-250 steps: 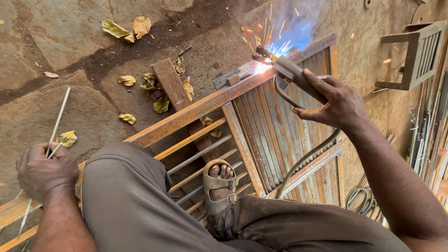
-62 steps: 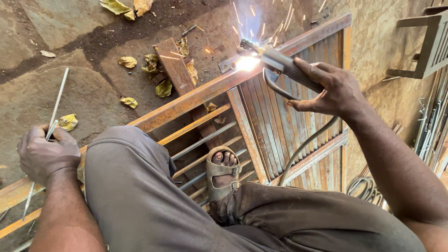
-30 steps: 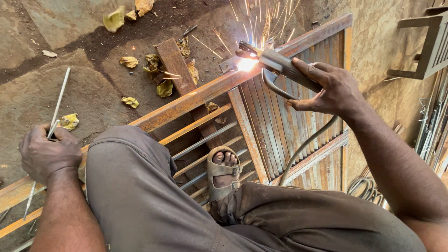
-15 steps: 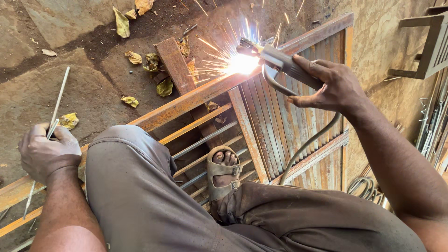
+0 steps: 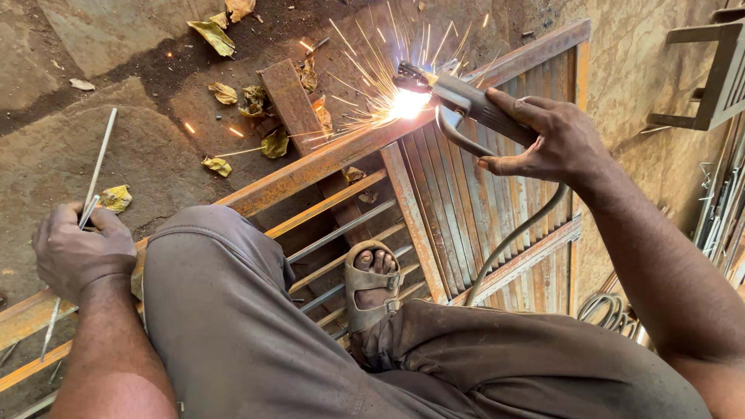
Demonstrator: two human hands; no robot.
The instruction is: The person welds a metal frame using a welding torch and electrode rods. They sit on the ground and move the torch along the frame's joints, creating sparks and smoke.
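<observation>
My right hand point(image 5: 552, 141) grips a grey welding electrode holder point(image 5: 466, 99) with a cable hanging below it. Its tip touches the rusty top rail point(image 5: 310, 167) of a metal gate frame, where a bright arc point(image 5: 407, 103) throws sparks to the left and upward. My left hand point(image 5: 81, 250) is closed around thin grey welding rods point(image 5: 98, 164) at the left, resting near the rail's lower end. My knee in grey trousers point(image 5: 217, 310) and my sandalled foot point(image 5: 374, 283) rest on the gate's bars.
The gate's corrugated sheet panel point(image 5: 497, 233) lies under my right arm. A rusty flat bar point(image 5: 289, 97) and dry leaves point(image 5: 213, 35) lie on the stone ground behind the rail. A metal frame point(image 5: 714, 74) stands at the right, with coiled wire point(image 5: 609, 310) below.
The arc keeps burning at the same spot on the rail and the sparks spread wider. My right hand has barely shifted; my left hand stays still on the rods.
</observation>
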